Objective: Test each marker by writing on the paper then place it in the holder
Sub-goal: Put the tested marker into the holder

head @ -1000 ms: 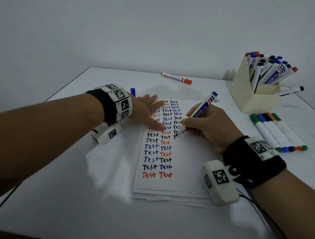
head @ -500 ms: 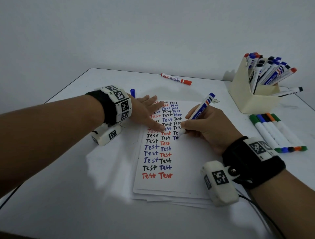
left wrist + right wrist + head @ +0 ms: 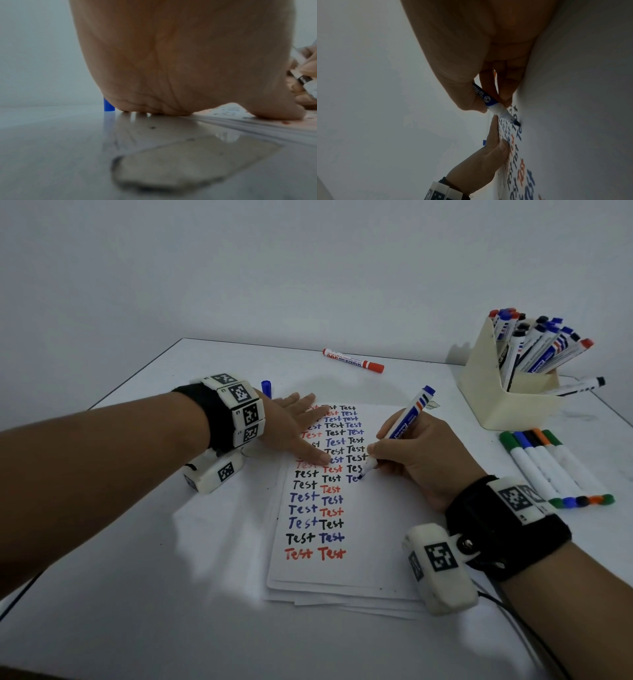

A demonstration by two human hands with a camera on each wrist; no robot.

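- left grip (image 3: 291, 426): fingers straight and spread, palm flat on the upper left part of the paper (image 3: 370, 529), holding nothing; thumb tip lies just left of the marker's nib.
- a blue cap (image 3: 266, 388) stands upright on the table (image 3: 137, 594) just beyond this grip.
- a red marker (image 3: 352, 360) lies on the table well beyond both grips.
- right grip (image 3: 421, 460): thumb and fingers pinch the blue marker (image 3: 407, 422) low on its barrel, nib on the paper at an unfinished blue word in the third column, rear end tilted up and away.
- holder (image 3: 493, 395): far right of the right grip, full of markers.
- five capped markers (image 3: 551, 470) lie side by side, right of that grip.
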